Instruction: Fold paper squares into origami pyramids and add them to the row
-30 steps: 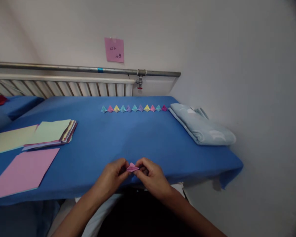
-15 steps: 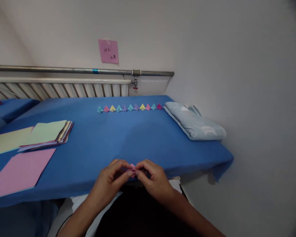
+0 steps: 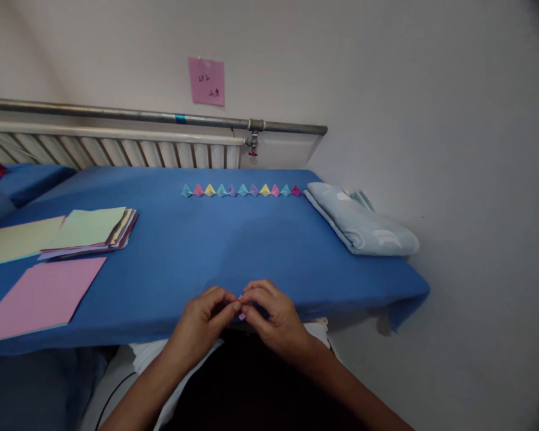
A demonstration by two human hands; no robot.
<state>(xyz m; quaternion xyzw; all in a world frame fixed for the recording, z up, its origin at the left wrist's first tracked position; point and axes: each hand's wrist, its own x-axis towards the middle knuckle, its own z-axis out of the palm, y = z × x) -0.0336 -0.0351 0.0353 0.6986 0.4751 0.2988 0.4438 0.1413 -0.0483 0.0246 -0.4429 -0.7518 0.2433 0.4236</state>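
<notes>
The head camera looks forward and down (quite wide) across blue cloth (image 3: 175, 257) to the wall (image 3: 386, 90).

Dim light, soft shadow on blue cloth (image 3: 170, 251), darkened right corners

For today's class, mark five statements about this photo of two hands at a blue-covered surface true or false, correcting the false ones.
1. The left hand and right hand both hold a small pink paper piece. True.
2. A folded blanket lies right of the row of folded paper shapes. True.
3. That row has five shapes. False: it has eleven.
4. The wall note is green. False: it is pink.
5. A pale green sheet tops the paper stack. True.
</notes>
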